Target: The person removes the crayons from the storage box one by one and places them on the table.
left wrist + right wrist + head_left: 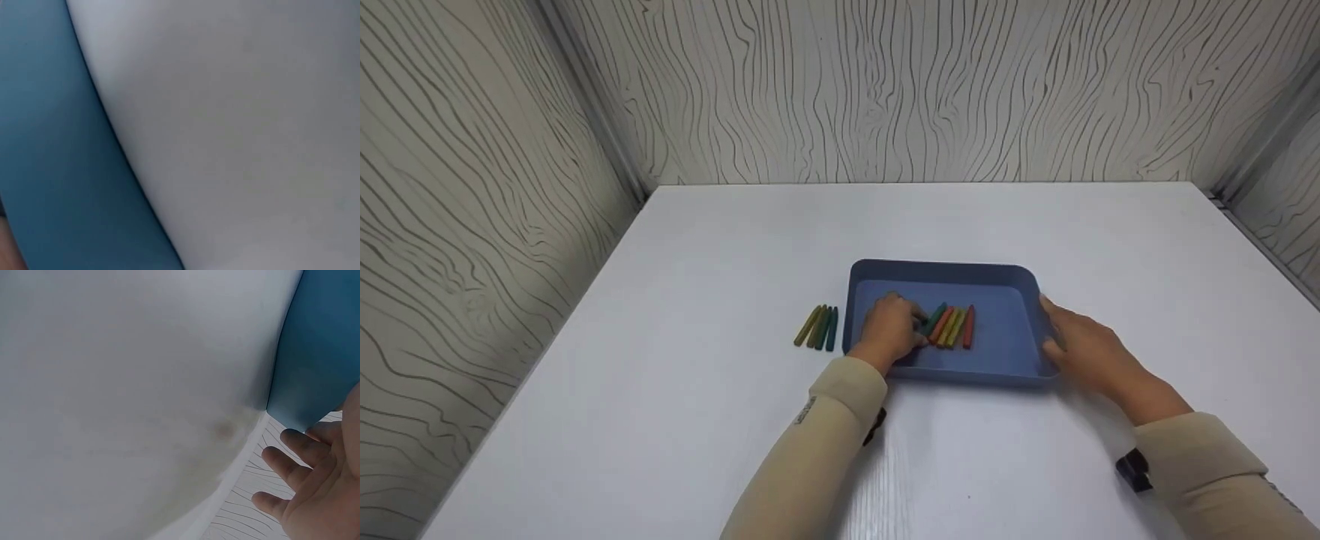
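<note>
A blue tray [990,274] sits on the white table, with several crayons [956,328] in red, orange and yellow lying side by side in it. My left hand [891,326] reaches over its left front corner, fingers bent. Thumb and fingertips pinch the lower end of a green crayon [937,316] beside that row. At the tray's right wall is my right hand [1091,349], gripping the rim with thumb and forefinger. The right wrist view shows the other fingers of the right hand [320,495] spread off the tray wall [315,354]. The left wrist view hides the left fingertips.
Left of the tray, several more crayons [817,328], yellowish and green, lie in a row on the white table [720,247]. Wood-grain patterned panels [870,90] stand behind the table and along its sides.
</note>
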### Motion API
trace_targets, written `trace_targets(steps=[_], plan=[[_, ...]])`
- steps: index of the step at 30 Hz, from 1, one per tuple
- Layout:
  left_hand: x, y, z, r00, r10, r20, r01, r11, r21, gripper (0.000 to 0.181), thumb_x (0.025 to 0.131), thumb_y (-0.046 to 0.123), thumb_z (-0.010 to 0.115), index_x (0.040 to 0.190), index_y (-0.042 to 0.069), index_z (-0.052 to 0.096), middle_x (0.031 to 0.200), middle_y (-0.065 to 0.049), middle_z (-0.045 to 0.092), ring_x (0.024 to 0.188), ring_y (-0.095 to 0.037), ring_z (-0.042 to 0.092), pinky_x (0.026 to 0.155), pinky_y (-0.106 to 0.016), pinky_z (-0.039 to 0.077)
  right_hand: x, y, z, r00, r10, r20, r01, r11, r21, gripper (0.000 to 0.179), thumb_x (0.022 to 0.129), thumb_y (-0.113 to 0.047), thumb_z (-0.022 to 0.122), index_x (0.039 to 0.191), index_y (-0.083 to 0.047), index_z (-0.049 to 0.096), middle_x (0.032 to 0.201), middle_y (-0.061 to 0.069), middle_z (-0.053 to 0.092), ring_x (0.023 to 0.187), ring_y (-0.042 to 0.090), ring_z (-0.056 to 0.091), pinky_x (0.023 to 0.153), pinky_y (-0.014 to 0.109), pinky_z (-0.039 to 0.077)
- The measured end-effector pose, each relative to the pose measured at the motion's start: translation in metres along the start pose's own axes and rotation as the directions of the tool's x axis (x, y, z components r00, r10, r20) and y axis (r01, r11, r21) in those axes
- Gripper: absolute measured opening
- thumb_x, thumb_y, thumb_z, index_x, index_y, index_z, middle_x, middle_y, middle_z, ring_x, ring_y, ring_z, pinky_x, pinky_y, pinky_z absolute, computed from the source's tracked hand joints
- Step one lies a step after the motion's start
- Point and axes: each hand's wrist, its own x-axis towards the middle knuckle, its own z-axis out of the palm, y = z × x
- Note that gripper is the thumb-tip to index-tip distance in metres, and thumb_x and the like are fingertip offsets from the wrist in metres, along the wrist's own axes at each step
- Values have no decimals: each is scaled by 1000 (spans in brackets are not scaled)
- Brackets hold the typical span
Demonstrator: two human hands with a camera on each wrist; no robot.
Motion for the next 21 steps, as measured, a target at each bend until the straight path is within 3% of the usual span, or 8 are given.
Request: trace_targets(steps=[5, 12, 21], plan=[[-1, 0, -2, 1000, 1, 5, -1, 1000, -17, 21, 82, 15, 76, 103, 14, 75, 100, -3, 62, 99, -19, 58, 84, -29, 47, 0, 0, 0, 1000, 1, -1, -1, 1000, -2, 62, 95, -12, 48, 146, 9, 21, 140, 36, 32, 127, 53, 30, 102, 61, 24], [1, -1, -2, 997, -66, 27, 70, 982, -175, 20, 85, 0, 67, 103, 6, 74, 98, -4, 69, 95, -18, 63, 80, -28, 50, 0, 0, 1, 1000, 3, 3, -3, 1000, 16, 63, 95, -11, 47, 147, 8, 19, 141, 36, 31, 128, 53, 29, 102, 61, 24], [-1, -4, -4, 994, -110, -13, 103, 957, -271, 18, 85, 5, 67, 102, 2, 74, 95, -7, 70, 88, -18, 64, 76, -30, 51, 0, 0, 1, 1000, 11, 12, -11, 999, 31, 63, 95, -12, 48, 148, 6, 19, 143, 35, 30, 128, 53, 28, 101, 62, 23]])
